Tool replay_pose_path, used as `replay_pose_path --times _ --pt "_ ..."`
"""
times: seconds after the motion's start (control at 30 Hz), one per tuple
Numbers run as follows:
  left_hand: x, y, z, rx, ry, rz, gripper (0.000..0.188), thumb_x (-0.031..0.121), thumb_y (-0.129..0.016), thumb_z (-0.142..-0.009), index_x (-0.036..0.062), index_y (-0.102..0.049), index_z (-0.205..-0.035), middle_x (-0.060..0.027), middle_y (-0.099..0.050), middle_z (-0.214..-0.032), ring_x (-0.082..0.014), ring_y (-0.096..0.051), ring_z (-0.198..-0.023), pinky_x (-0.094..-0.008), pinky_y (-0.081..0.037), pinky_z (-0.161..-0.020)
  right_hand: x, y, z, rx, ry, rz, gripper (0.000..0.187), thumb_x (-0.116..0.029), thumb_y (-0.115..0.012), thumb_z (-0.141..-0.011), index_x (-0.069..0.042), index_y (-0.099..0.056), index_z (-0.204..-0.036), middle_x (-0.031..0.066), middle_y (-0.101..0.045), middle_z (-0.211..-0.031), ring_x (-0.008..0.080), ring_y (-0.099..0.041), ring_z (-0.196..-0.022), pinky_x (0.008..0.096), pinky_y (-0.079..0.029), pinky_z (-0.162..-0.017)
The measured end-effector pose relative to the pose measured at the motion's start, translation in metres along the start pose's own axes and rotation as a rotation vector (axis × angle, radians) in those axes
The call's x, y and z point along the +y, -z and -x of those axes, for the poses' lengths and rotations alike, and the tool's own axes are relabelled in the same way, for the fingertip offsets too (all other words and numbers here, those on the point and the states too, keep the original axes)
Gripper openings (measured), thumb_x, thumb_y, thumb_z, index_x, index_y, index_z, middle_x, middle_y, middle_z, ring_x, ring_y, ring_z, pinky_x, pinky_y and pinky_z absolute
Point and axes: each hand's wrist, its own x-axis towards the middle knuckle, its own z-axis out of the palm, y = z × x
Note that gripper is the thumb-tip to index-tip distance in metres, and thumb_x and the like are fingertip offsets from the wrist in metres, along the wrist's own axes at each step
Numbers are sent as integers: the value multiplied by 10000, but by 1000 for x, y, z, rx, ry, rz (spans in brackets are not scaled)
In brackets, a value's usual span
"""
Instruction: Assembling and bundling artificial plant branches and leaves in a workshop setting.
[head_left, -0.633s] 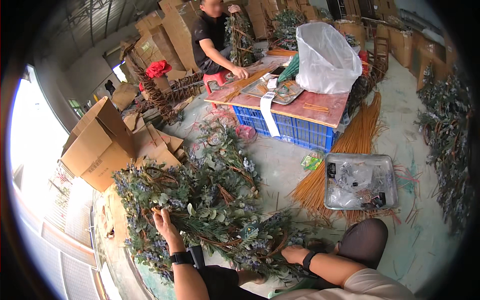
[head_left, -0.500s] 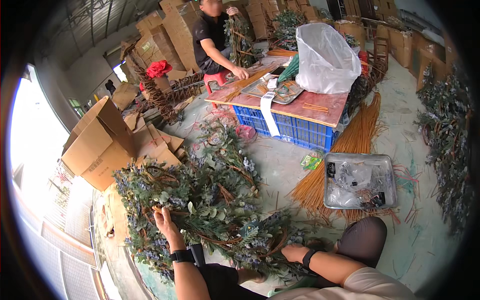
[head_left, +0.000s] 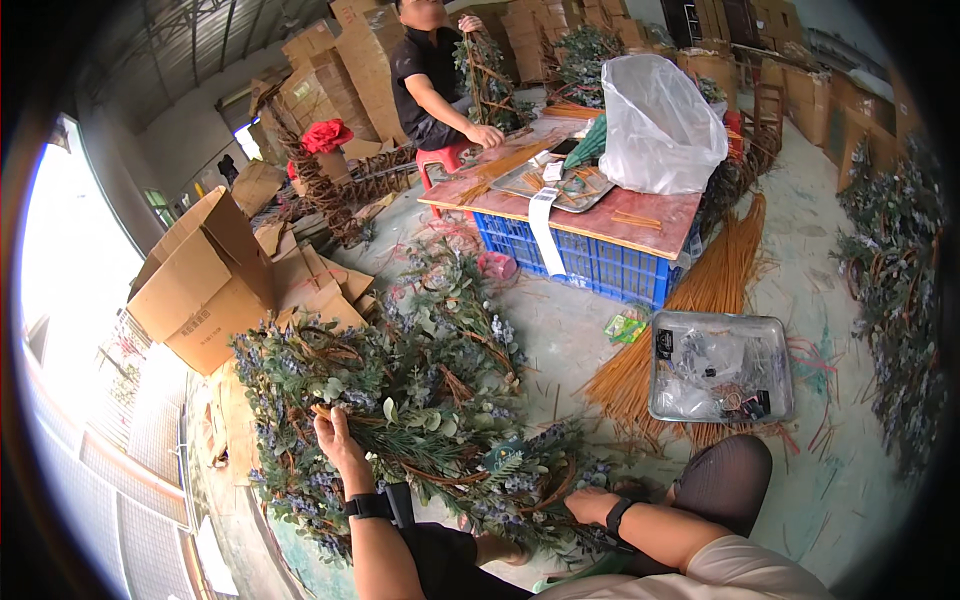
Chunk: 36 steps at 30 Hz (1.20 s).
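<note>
A large leafy wreath (head_left: 420,445) of brown twined vine, green leaves and blue-purple berries lies in front of my knees, up against more of the same greenery. My left hand (head_left: 342,440) is at its left part, fingers pinched at a short tan twig (head_left: 321,411) sticking up among the leaves. My right hand (head_left: 590,505) is closed around the wreath's near right edge; the leaves partly hide its fingertips. A dark green round tag (head_left: 505,455) sits on the wreath between my hands.
A metal tray (head_left: 720,368) with plastic bags lies on orange sticks (head_left: 735,265) at right. Beyond stands a blue crate (head_left: 570,258) under a red board (head_left: 650,215). A person (head_left: 430,85) sits behind it. An open carton (head_left: 205,285) is at left; more wreaths (head_left: 890,310) line the right.
The view has shifted slightly. My left hand has moved a little to the right and its fingers have shifted at the twig. My right hand keeps its hold on the wreath.
</note>
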Motion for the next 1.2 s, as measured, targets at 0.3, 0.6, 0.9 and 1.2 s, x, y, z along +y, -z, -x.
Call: replay_pose_path --times 0.3,0.6,0.9,1.2 --pt "5 -2 3 -21 -2 26 235 262 -529 -846 41 -457 -811 30 -415 -717 -75 -359 -658 -224 -310 -607 1 -3 0 -4 -17 -14 179 -6 -482 -731 41 -605 -852 209 -597 -893 336 -578 -880 400 -476 -704" --pt "2 -1 0 -8 1 -21 255 277 -526 -841 32 -460 -812 27 -420 -716 -74 -360 -660 -225 -313 -612 1 1 2 47 12 -5 164 -28 -489 -732 27 -604 -835 201 -596 -901 337 -572 -887 400 -474 -709" --pt "7 -5 3 -27 -3 23 204 231 -514 -848 33 -463 -845 18 -440 -733 -82 -389 -674 -227 -330 -635 -3 8 2 -79 -14 -30 165 7 -463 -745 33 -567 -871 199 -574 -930 336 -558 -897 422 -457 -714" --pt "13 -12 5 -36 3 36 224 240 -532 -843 27 -473 -878 36 -427 -748 -66 -368 -682 -212 -315 -631 3 1 2 -21 2 -36 168 -2 -460 -750 29 -585 -857 201 -581 -909 347 -563 -880 424 -463 -692"
